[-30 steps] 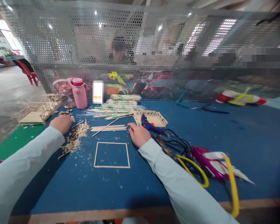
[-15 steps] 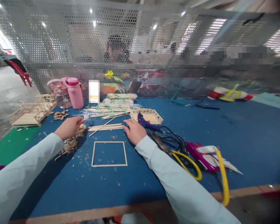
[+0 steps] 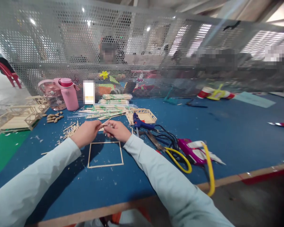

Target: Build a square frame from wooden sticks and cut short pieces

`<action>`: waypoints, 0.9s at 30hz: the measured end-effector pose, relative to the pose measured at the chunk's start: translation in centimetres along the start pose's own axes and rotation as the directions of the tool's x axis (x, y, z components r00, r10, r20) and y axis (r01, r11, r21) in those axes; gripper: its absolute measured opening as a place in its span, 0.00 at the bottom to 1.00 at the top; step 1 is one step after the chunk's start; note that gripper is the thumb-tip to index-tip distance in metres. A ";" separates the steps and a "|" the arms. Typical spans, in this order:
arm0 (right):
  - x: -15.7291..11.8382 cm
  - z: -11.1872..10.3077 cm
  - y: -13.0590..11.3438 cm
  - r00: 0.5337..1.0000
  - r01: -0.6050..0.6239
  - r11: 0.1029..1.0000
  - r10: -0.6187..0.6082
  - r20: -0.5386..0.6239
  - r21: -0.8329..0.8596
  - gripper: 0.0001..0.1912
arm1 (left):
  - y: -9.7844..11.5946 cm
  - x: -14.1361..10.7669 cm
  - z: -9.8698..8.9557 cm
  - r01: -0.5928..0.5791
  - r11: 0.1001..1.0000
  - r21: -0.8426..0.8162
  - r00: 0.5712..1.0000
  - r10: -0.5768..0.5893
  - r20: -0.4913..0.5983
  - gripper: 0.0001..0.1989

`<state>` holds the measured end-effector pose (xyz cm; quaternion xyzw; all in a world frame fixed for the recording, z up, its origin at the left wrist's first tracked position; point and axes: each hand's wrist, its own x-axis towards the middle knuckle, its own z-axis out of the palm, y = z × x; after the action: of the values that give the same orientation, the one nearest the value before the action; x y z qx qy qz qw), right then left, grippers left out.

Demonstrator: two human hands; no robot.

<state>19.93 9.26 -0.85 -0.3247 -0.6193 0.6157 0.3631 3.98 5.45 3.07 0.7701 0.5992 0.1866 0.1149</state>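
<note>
Close together above the wooden frame, my left hand and my right hand meet with fingers pinched. Between their fingertips is a thin wooden stick, partly hidden by the fingers. Something small and pale also shows in my right fingers, too small to name. Just below my hands, a rectangular frame of thin sticks lies flat on the blue table. More loose sticks behind my hands are mostly covered by them. A pile of short stick pieces lies beyond my left wrist.
Bagged sticks lie at the back near a pink bottle. A small stick-built tray, blue glue gun, yellow-handled scissors and purple tool sit to the right. Stick models stand far left.
My hands were apart and open-fingered on either side of the loose sticks; now they have come together, pinching a stick. The view has turned somewhat to the right.
</note>
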 end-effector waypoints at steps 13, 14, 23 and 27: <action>-0.9 0.0 -0.1 0.998 0.012 0.997 -0.007 -0.070 0.081 0.15 | 1.4 -0.4 1.7 0.170 0.675 -0.718 0.970 0.015 0.244 0.15; -0.8 0.0 0.0 0.997 0.014 0.999 -0.011 -0.079 0.043 0.15 | 1.3 -0.5 1.7 0.187 0.642 -0.743 0.966 0.018 0.259 0.16; -1.6 -7.3 -2.5 0.831 -0.094 0.893 -0.173 -0.529 -0.440 0.15 | -1.1 -3.2 1.2 0.320 0.465 -0.825 0.944 -0.090 0.316 0.15; -3.8 -11.5 -4.0 0.697 -0.251 0.751 -0.299 -0.652 -0.612 0.27 | -1.9 -4.6 1.4 0.348 0.249 -0.904 0.932 -0.197 0.304 0.11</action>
<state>31.90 11.96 2.71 -0.6353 -0.6074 0.1737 0.4442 1.97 1.55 0.34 0.4475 0.4880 0.4298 0.6139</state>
